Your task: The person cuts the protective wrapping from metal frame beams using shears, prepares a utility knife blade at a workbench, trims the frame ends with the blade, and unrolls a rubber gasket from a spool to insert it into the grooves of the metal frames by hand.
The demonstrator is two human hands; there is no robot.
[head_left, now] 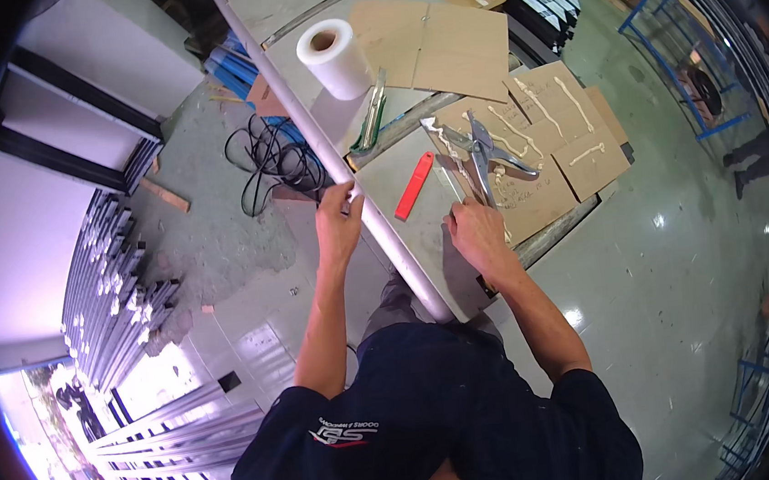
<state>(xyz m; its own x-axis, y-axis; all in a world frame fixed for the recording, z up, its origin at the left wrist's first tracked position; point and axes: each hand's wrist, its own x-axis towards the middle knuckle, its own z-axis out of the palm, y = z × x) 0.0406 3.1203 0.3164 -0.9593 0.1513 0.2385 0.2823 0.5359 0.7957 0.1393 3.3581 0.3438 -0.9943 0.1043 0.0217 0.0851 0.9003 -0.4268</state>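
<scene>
My left hand (339,221) grips a long pale-grey profile (300,110) that runs along the near edge of the grey workbench (421,237). My right hand (473,230) rests on the bench, fingers closed around the lower end of a thin metal strip (449,179). Just beyond it lies a metal caulking gun (491,153) on a cardboard sheet (567,133) smeared with beads of pale sealant. A red flat tool (414,185) lies on the bench between my hands.
A white roll of film (335,57) stands further along the bench beside a green-handled tool (369,118) and more cardboard (440,38). Black cable (272,158) coils on the floor to the left. Stacked aluminium profiles (115,291) lie lower left. A blue rack (680,59) stands at the right.
</scene>
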